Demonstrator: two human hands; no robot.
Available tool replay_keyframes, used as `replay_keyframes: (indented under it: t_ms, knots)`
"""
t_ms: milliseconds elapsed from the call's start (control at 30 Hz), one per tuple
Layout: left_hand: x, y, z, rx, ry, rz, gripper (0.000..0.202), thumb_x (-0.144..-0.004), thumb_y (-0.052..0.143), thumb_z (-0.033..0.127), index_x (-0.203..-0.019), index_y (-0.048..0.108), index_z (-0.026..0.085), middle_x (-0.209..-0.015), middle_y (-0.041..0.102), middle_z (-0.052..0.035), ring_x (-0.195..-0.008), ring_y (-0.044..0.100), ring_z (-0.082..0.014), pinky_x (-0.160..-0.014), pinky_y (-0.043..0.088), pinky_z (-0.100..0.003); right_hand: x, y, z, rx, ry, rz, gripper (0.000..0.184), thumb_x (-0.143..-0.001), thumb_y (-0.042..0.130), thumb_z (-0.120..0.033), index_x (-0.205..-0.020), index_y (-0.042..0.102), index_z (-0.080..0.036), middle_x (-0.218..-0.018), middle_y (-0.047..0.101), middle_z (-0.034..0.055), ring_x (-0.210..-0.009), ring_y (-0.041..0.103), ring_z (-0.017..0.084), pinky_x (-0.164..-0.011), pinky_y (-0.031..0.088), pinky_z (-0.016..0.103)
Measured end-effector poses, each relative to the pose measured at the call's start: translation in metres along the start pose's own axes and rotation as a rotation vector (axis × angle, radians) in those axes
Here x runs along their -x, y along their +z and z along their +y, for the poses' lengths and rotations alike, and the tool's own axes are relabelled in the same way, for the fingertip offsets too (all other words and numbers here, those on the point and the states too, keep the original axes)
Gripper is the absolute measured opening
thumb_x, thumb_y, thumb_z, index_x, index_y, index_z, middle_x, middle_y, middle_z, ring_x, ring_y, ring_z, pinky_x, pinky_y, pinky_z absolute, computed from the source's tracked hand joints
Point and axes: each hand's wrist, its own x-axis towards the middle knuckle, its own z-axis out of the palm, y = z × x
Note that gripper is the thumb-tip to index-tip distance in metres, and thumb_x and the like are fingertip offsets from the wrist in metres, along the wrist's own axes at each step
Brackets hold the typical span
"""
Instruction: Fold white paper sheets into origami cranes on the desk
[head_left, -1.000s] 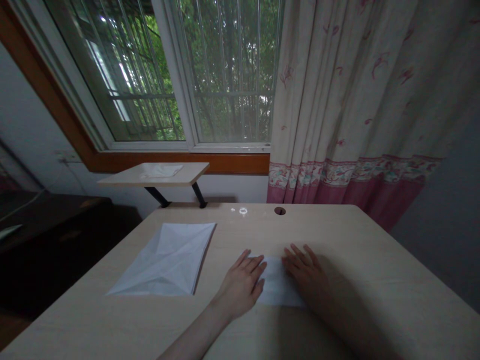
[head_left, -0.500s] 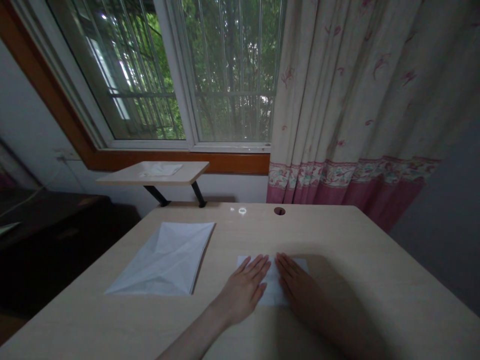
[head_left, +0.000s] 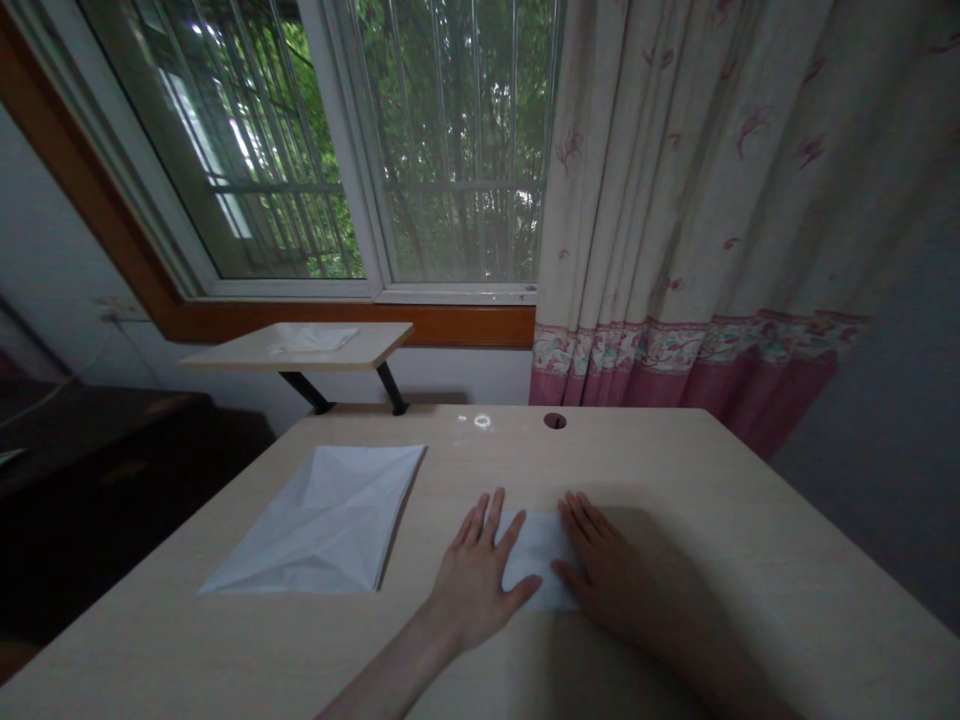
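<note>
A small white folded sheet (head_left: pixel 541 550), which could be paper or thin cloth, lies flat on the table between my hands. My left hand (head_left: pixel 480 575) rests over its left edge, fingers spread and thumb pointing inward across it. On the opposite side, my right hand (head_left: pixel 604 560) lies flat over the right edge, its fingers stretched out close together and its thumb apart. Both palms face down, covering the side edges of the sheet. To the left sits a larger stack of creased white sheets (head_left: pixel 330 520), apart from my hands.
The pale wooden table (head_left: pixel 465 660) has a round cable hole (head_left: pixel 555 421) near its back edge. A raised shelf (head_left: pixel 367 345) at the back left carries a crumpled white piece (head_left: pixel 319 339). Behind are a barred window and a floral curtain (head_left: pixel 660 200).
My hands have moved apart over the small sheet, uncovering more of its middle. The left fingers have spread wider. The view has shifted slightly.
</note>
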Motion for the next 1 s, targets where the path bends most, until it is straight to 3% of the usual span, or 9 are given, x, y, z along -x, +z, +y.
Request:
replay_keyframes:
  t_ms: [167, 333, 533, 733, 1000]
  knots:
    - [0.001, 0.003, -0.003, -0.004, -0.032, 0.01, 0.075, -0.086, 0.048, 0.067, -0.147, 0.033, 0.028, -0.158, 0.011, -0.0121, -0.142, 0.015, -0.0384, -0.111, 0.029, -0.055, -0.006, -0.016, 0.011, 0.003, -0.029, -0.084, 0.073, -0.093, 0.036, -0.062, -0.147, 0.032, -0.013, -0.152, 0.029, 0.0149, -0.142, 0.023, 0.028, -0.114, 0.027, 0.049]
    - [0.0, 0.006, -0.005, -0.039, 0.002, -0.004, 0.074, -0.09, 0.041, 0.067, -0.15, 0.026, 0.027, -0.158, 0.01, -0.0131, -0.143, 0.009, -0.0367, -0.111, 0.026, -0.056, -0.007, -0.014, 0.018, -0.002, -0.02, -0.09, 0.072, -0.093, 0.033, -0.063, -0.148, 0.031, -0.016, -0.154, 0.026, 0.0125, -0.143, 0.019, 0.027, -0.116, 0.02, 0.05]
    - [0.0, 0.005, -0.001, -0.114, 0.063, -0.005, 0.07, -0.093, 0.034, 0.065, -0.15, 0.024, 0.024, -0.157, 0.013, -0.0116, -0.144, 0.014, -0.0319, -0.114, 0.018, -0.058, -0.007, -0.013, 0.017, -0.024, 0.001, -0.102, 0.072, -0.092, 0.034, -0.064, -0.148, 0.03, -0.018, -0.155, 0.026, 0.011, -0.143, 0.019, 0.026, -0.117, 0.017, 0.049]
    - [-0.001, -0.007, 0.004, -0.097, 0.19, -0.032, 0.086, -0.086, 0.039, 0.074, -0.15, 0.02, 0.02, -0.155, 0.021, -0.0153, -0.143, 0.019, -0.0331, -0.112, 0.003, -0.066, -0.007, -0.009, 0.022, -0.024, -0.031, -0.085, 0.07, -0.093, 0.034, -0.063, -0.148, 0.03, -0.02, -0.154, 0.028, 0.0103, -0.143, 0.02, 0.026, -0.116, 0.019, 0.05]
    - [-0.003, -0.014, 0.006, -0.05, 0.259, -0.003, 0.088, -0.081, 0.048, 0.074, -0.147, 0.03, 0.02, -0.149, 0.039, -0.0122, -0.138, 0.033, -0.0313, -0.115, 0.017, -0.055, -0.008, -0.009, 0.023, -0.03, -0.032, -0.076, 0.068, -0.093, 0.038, -0.06, -0.147, 0.034, -0.019, -0.153, 0.031, 0.0111, -0.143, 0.022, 0.026, -0.115, 0.022, 0.052]
